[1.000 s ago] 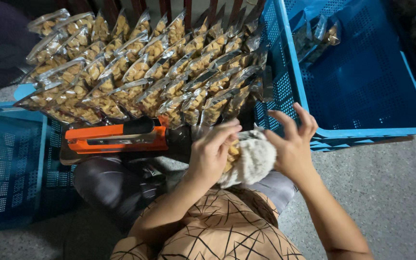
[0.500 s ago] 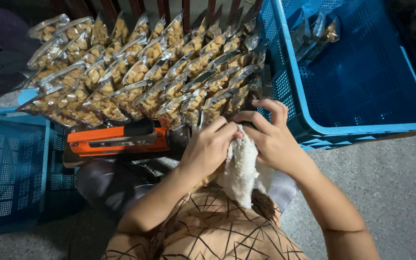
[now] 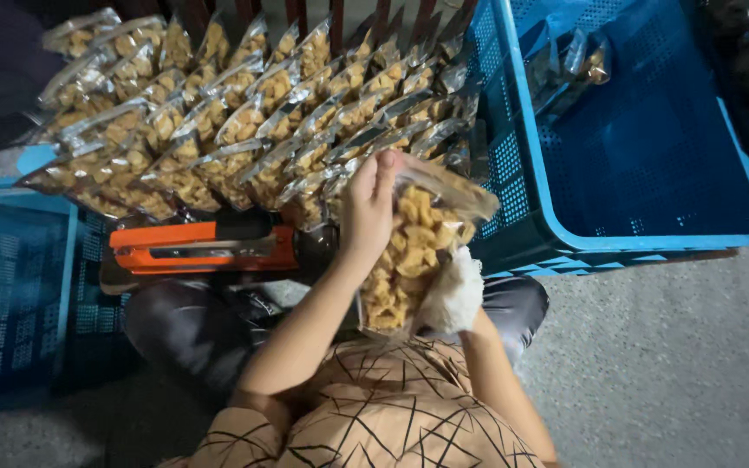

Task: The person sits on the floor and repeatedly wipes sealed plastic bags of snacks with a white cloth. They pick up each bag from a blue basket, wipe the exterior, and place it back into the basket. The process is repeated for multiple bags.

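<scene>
My left hand [image 3: 367,208] pinches the top edge of a clear plastic bag of golden snack pieces [image 3: 405,260] and holds it upright over my lap. Below and behind the bag, my right hand [image 3: 477,326] grips a white cloth [image 3: 454,293] pressed against the bag's lower right side; the cloth and bag hide most of that hand. An orange and black heat sealer [image 3: 205,247] lies just to the left of my left forearm.
Several rows of filled clear snack bags [image 3: 244,113] stand packed together ahead of me. A large blue plastic crate [image 3: 643,234] on the right holds a few bags in its far corner. Another blue crate [image 3: 10,286] sits at the left. Grey floor lies at the right.
Both hands were low with the cloth bunched around the bag. Now my left hand has lifted the bag upright by its top, and the cloth has shifted to its lower right.
</scene>
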